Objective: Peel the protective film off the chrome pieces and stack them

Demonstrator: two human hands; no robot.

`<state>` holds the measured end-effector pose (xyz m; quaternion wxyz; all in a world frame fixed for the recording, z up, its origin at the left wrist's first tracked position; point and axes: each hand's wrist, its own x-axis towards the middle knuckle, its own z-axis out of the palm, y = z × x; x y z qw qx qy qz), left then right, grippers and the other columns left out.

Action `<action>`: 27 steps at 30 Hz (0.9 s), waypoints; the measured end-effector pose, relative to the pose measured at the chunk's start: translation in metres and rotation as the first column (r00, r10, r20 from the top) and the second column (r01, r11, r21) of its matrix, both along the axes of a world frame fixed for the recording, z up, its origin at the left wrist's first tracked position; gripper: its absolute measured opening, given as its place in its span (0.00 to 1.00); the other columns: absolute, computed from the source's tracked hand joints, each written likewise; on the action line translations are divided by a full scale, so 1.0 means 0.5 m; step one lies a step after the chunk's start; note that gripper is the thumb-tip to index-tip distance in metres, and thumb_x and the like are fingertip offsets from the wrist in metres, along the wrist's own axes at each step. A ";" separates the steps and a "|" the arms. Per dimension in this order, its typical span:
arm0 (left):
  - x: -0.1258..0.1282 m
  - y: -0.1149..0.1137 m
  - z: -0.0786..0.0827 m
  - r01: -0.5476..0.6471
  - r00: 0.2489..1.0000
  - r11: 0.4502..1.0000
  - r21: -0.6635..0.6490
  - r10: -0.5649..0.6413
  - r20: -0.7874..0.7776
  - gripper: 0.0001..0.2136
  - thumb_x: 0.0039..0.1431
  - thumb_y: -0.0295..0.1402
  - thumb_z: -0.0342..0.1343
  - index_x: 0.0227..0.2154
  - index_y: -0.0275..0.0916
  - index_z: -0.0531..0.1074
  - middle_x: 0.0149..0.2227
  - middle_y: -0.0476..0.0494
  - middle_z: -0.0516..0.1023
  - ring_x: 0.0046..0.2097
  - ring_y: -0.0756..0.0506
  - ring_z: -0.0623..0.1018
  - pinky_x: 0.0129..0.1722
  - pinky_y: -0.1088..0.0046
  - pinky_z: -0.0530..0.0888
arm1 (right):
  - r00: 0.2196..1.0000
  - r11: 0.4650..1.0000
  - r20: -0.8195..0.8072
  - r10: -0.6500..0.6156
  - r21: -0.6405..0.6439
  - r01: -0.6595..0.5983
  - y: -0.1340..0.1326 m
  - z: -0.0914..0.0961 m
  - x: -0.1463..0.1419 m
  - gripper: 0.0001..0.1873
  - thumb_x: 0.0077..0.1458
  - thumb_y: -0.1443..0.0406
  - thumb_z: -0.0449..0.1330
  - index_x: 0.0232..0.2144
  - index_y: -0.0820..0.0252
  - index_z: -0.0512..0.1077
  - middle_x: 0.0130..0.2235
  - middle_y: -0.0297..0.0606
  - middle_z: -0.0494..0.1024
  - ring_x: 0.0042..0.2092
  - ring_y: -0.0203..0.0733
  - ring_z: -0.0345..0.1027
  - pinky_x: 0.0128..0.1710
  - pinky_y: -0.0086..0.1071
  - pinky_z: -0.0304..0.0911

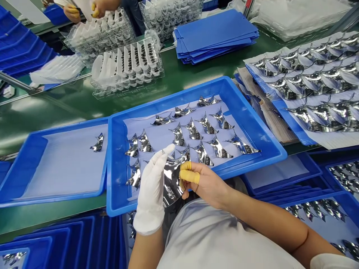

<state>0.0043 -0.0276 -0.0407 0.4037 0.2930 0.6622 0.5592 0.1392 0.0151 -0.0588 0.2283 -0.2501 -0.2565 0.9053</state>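
Observation:
My left hand [150, 183], in a white glove, holds up a crinkled silver foil piece [171, 179] with printed dark markings. My right hand [203, 179], with yellow finger cots on the thumb and forefinger, pinches the same piece from the other side. Just beyond my hands lies a blue plastic tray [196, 84] lined with pale sheet, and several similar foil pieces [206, 125] are spread on it in rows. The tray's near edge runs under my right wrist. A single foil piece [97, 142] lies in the blue tray [67, 164] to the left.
Stacked blue trays hold more foil pieces at right, with flat blue sheets beyond on the green workbench. Clear plastic trays of white parts stand at the back. A co-worker's hands [84, 9] work at the top edge.

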 end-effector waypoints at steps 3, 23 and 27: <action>-0.001 -0.008 -0.003 0.025 0.995 1.000 -0.011 -0.024 0.102 0.21 0.61 0.48 0.55 0.51 0.43 0.77 0.39 0.43 0.82 0.46 0.40 0.80 0.47 0.64 0.76 | 1.000 0.995 0.010 -0.011 0.102 0.010 0.001 0.004 0.003 0.12 0.54 0.61 0.66 0.26 0.62 0.69 0.24 0.28 0.71 0.25 0.32 0.70 0.26 0.26 0.67; 0.024 0.014 0.007 0.262 0.652 0.960 -0.101 -0.099 0.752 0.17 0.49 0.46 0.63 0.35 0.38 0.82 0.09 0.54 0.62 0.09 0.53 0.57 0.07 0.77 0.54 | 1.000 0.995 0.001 -0.004 0.099 0.004 -0.017 0.040 -0.001 0.12 0.46 0.64 0.72 0.25 0.62 0.72 0.24 0.27 0.74 0.26 0.29 0.70 0.29 0.23 0.70; 0.030 0.013 0.004 0.233 0.553 0.970 -0.073 -0.070 0.830 0.16 0.48 0.44 0.65 0.35 0.37 0.83 0.10 0.54 0.63 0.09 0.55 0.55 0.07 0.78 0.53 | 1.000 0.996 -0.001 -0.002 0.094 0.002 -0.019 0.044 -0.003 0.14 0.45 0.63 0.73 0.25 0.62 0.71 0.24 0.27 0.72 0.25 0.30 0.70 0.30 0.25 0.70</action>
